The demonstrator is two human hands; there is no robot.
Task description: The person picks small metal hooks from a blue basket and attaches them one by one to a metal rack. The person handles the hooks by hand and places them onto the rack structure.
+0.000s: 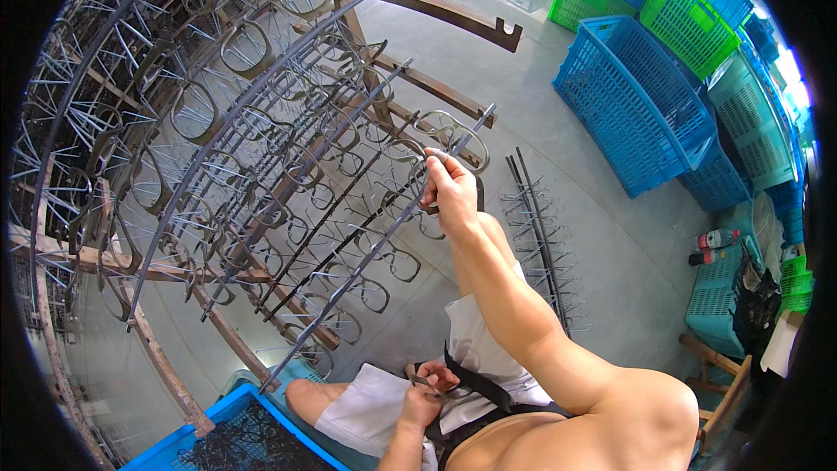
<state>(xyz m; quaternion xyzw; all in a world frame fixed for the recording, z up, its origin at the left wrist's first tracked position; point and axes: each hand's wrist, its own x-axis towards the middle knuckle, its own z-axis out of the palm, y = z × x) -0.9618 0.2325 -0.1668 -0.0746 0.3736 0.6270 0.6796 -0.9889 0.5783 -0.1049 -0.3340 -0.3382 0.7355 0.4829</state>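
Note:
My right hand (452, 192) is stretched out to the near end of a metal rod (366, 260) fitted with thin hooks. Its thumb and forefinger are pinched on an eyeglass frame (406, 155), partly hidden by the fingers. Another pale eyeglass frame (446, 125) hangs just beyond the fingertips. Down at my lap, my left hand (422, 399) is closed around a thin dark eyeglass frame (422, 379), mostly covered by the fingers. Many similar frames hang from the hooks along the rods.
Rusty rack bars (436, 13) carry the rods on the left. Bare hooked rods (542, 249) lean at my right. A blue bin (248, 394) of small dark pieces stands lower left. Blue crates (623, 113) and green crates (689, 22) are stacked upper right, near a wooden stool (728, 401).

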